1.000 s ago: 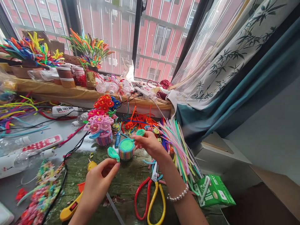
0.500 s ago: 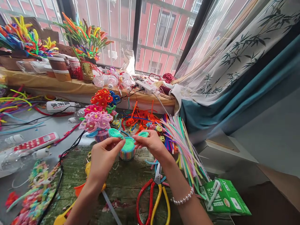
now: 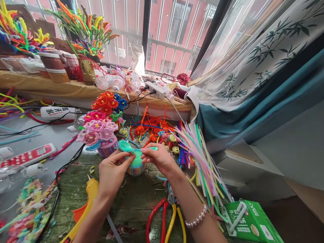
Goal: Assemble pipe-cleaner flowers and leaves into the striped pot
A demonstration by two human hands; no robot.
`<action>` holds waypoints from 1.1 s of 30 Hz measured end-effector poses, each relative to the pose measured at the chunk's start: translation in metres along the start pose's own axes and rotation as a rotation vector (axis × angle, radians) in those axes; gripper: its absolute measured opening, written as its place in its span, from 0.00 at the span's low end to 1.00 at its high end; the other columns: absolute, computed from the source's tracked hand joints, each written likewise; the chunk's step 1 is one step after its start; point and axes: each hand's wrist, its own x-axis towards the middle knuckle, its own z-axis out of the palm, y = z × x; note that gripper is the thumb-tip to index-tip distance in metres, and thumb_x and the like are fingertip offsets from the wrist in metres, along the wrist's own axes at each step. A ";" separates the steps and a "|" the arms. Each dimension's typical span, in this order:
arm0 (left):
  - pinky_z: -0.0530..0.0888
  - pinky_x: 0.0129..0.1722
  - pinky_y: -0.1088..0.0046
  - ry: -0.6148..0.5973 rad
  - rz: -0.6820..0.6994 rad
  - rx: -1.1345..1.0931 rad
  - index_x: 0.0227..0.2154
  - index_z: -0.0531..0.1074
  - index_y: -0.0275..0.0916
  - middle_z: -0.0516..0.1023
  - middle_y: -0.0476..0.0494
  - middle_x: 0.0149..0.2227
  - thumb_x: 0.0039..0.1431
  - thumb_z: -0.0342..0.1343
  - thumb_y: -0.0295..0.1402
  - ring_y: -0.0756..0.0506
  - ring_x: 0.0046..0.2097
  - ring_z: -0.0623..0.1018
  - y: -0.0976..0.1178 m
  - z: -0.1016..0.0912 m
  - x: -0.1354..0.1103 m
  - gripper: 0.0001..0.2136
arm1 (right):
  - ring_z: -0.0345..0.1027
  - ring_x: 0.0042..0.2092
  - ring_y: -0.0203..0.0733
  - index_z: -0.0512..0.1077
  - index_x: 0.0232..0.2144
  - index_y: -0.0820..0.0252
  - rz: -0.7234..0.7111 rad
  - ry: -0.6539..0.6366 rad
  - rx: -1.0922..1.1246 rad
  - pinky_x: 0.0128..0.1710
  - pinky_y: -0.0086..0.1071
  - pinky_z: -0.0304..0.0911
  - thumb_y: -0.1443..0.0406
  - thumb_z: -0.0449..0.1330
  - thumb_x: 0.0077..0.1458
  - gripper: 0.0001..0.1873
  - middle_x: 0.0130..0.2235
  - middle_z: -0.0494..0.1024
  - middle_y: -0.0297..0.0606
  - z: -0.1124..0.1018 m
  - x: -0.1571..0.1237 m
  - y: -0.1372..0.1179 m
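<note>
My left hand (image 3: 112,170) pinches a leaf (image 3: 125,146) by its tip, right hand (image 3: 161,158) another leaf (image 3: 154,148) — both at the pot (image 3: 136,171), presumably so broad ends stay uncrushed

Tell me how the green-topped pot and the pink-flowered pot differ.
The green-topped pot bears no flowers; the flower pot carries a bunch.
The green-topped pot is close to the left hand and right hand, the flower pot farther back.
The green-topped pot has a teal rim; the flower pot looks more purple.
Both have striped sides.
</note>
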 end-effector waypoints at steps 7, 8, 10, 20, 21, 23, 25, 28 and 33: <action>0.60 0.27 0.72 -0.009 0.020 0.025 0.22 0.82 0.43 0.70 0.51 0.21 0.39 0.68 0.48 0.49 0.27 0.65 -0.003 0.000 0.000 0.14 | 0.75 0.21 0.39 0.73 0.23 0.62 -0.008 0.026 -0.014 0.20 0.27 0.68 0.59 0.77 0.33 0.20 0.21 0.79 0.36 0.001 0.001 0.003; 0.61 0.27 0.72 -0.012 0.021 0.028 0.22 0.82 0.43 0.70 0.50 0.21 0.39 0.67 0.48 0.49 0.27 0.65 -0.003 0.000 0.000 0.14 | 0.75 0.21 0.40 0.73 0.23 0.62 -0.010 0.028 -0.021 0.20 0.27 0.68 0.59 0.77 0.33 0.20 0.21 0.80 0.36 0.001 0.001 0.003; 0.61 0.27 0.72 -0.015 0.025 0.031 0.23 0.82 0.43 0.71 0.50 0.22 0.39 0.67 0.47 0.49 0.27 0.65 -0.004 0.000 0.001 0.13 | 0.76 0.22 0.41 0.72 0.24 0.61 -0.013 0.027 -0.037 0.21 0.28 0.69 0.59 0.78 0.33 0.20 0.21 0.80 0.36 0.001 0.001 0.003; 0.63 0.28 0.72 -0.019 0.046 0.054 0.22 0.81 0.42 0.73 0.50 0.22 0.41 0.66 0.49 0.49 0.27 0.66 -0.006 -0.002 0.001 0.15 | 0.76 0.21 0.42 0.71 0.24 0.61 -0.035 0.030 -0.102 0.21 0.28 0.68 0.58 0.77 0.33 0.22 0.20 0.79 0.36 0.005 -0.001 0.001; 0.63 0.28 0.72 -0.017 0.047 0.058 0.22 0.81 0.41 0.73 0.50 0.22 0.41 0.66 0.49 0.49 0.27 0.66 -0.007 -0.002 0.002 0.15 | 0.76 0.21 0.41 0.71 0.24 0.61 -0.038 0.031 -0.106 0.20 0.28 0.67 0.57 0.77 0.33 0.22 0.20 0.79 0.36 0.005 -0.002 0.001; 0.62 0.28 0.72 -0.017 0.046 0.069 0.22 0.81 0.41 0.72 0.51 0.21 0.41 0.65 0.48 0.50 0.26 0.65 -0.009 -0.002 0.003 0.15 | 0.75 0.20 0.41 0.70 0.23 0.61 -0.044 0.032 -0.116 0.20 0.27 0.67 0.57 0.76 0.33 0.21 0.19 0.79 0.35 0.007 -0.003 0.000; 0.62 0.28 0.72 -0.028 0.045 0.080 0.22 0.81 0.41 0.72 0.51 0.22 0.41 0.65 0.48 0.50 0.26 0.65 -0.011 -0.002 0.004 0.15 | 0.74 0.20 0.40 0.70 0.24 0.61 -0.047 0.034 -0.128 0.19 0.27 0.66 0.57 0.75 0.32 0.21 0.19 0.78 0.34 0.009 -0.004 -0.001; 0.62 0.27 0.72 -0.046 0.041 0.097 0.22 0.81 0.42 0.72 0.51 0.21 0.43 0.63 0.49 0.49 0.26 0.65 -0.012 -0.002 0.004 0.15 | 0.74 0.19 0.39 0.70 0.24 0.60 -0.051 0.039 -0.156 0.19 0.27 0.66 0.56 0.75 0.32 0.22 0.19 0.78 0.34 0.010 -0.004 -0.001; 0.61 0.27 0.72 -0.060 0.021 0.134 0.22 0.81 0.42 0.71 0.50 0.21 0.42 0.63 0.50 0.49 0.26 0.66 -0.013 -0.003 0.005 0.16 | 0.71 0.18 0.38 0.70 0.23 0.60 -0.068 0.058 -0.240 0.18 0.27 0.62 0.52 0.74 0.33 0.23 0.18 0.77 0.34 0.011 -0.001 0.003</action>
